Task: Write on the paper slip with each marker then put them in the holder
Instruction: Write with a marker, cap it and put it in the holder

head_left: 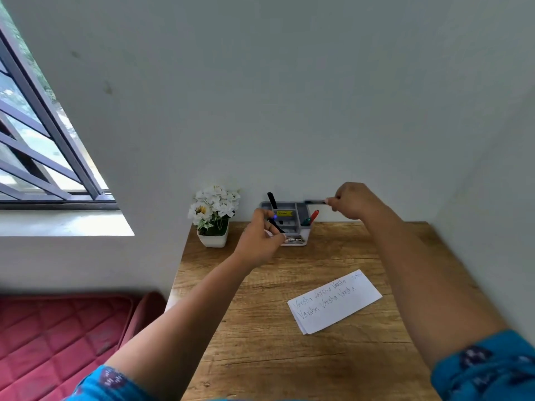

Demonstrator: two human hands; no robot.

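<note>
While both hands hover over holder (289,224), markers are gripped.
Blue-tipped marker (276,222) is pinched by left hand (260,238); black marker (315,202) is pinched by right hand (351,202).

White flowers in a pot (213,217) stand on the wooden desk (260,337).

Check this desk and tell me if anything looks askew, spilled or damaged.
Nothing is spilled or visibly damaged. The paper slip lies skewed to the desk edge, with handwriting on it. The markers in the holder lean rather than stand straight. Both hands hold markers: left hand, right hand.
</note>
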